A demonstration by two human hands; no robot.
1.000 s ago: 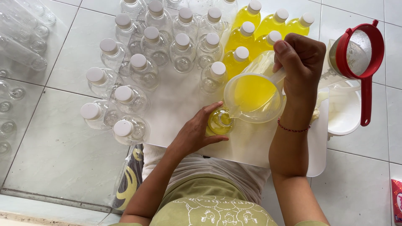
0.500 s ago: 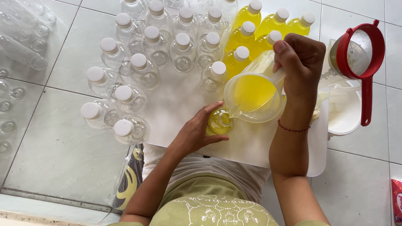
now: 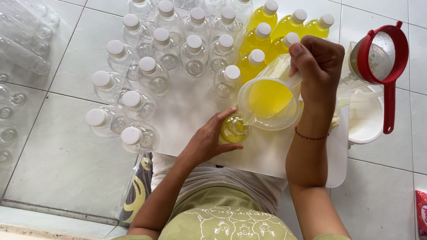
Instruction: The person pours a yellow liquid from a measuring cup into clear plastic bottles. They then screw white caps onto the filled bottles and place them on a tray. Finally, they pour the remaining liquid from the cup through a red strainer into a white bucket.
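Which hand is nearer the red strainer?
Right. The right hand grips the jug's handle just beside the red strainer; the left hand steadies the open bottle farther away.

Tilted clear jug (image 3: pixel 270 103) of yellow liquid over open bottle (image 3: pixel 234 129)

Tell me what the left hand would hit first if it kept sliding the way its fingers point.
The left hand already wraps the small open bottle under the jug. Going straight on, up and right, it would likely meet the jug's underside first, though depth is hard to judge from above.
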